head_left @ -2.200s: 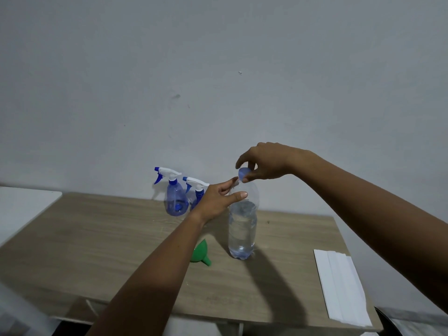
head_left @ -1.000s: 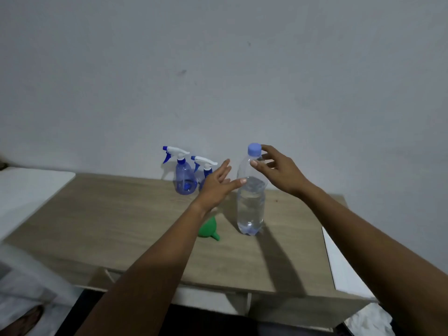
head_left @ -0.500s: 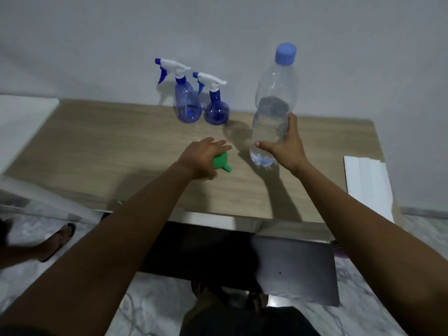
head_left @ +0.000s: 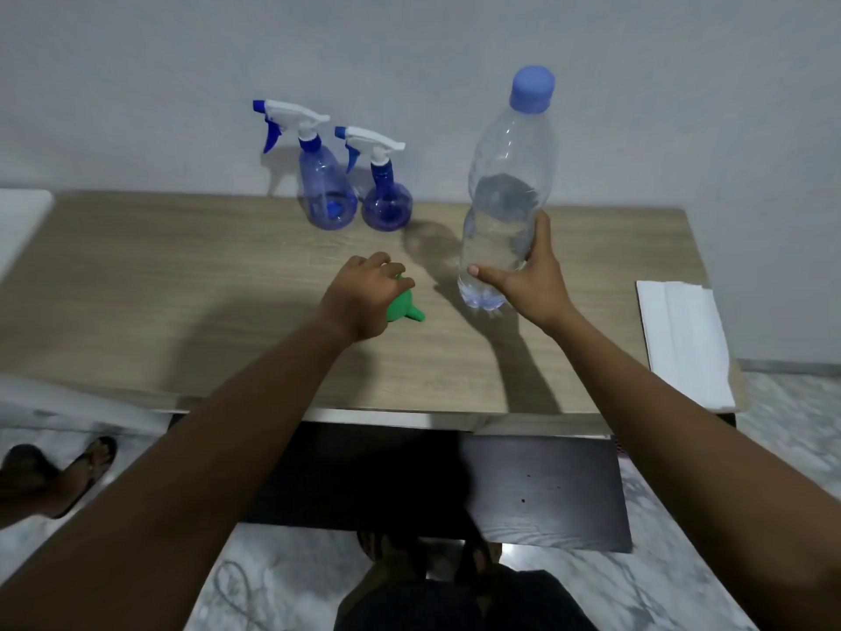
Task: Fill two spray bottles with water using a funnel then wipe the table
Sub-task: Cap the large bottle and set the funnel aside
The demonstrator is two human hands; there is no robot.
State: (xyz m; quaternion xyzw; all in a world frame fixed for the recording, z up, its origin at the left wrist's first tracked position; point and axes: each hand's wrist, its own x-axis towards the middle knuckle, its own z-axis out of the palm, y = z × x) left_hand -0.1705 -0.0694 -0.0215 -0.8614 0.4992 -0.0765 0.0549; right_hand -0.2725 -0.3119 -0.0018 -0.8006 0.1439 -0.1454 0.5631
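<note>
Two blue spray bottles stand at the back of the wooden table point(head_left: 182, 275), a taller one point(head_left: 324, 193) and a rounder one point(head_left: 387, 200) side by side against the wall. A green funnel point(head_left: 407, 307) lies on the table under my left hand point(head_left: 364, 298), whose fingers curl over it. My right hand point(head_left: 530, 277) is wrapped around the lower half of a clear water bottle point(head_left: 507, 189) with a blue cap on; it stands upright and is partly filled.
A folded white cloth point(head_left: 682, 339) lies on the table's right end. A white surface point(head_left: 18, 216) adjoins the table on the left. Another person's sandalled foot point(head_left: 68, 475) is on the marble floor at left. A dark panel point(head_left: 523, 489) sits below the table's front edge.
My right hand dropped from the bottle's cap to its lower body and took hold. My left hand went down from beside the bottle onto the green funnel. The view tilted downward.
</note>
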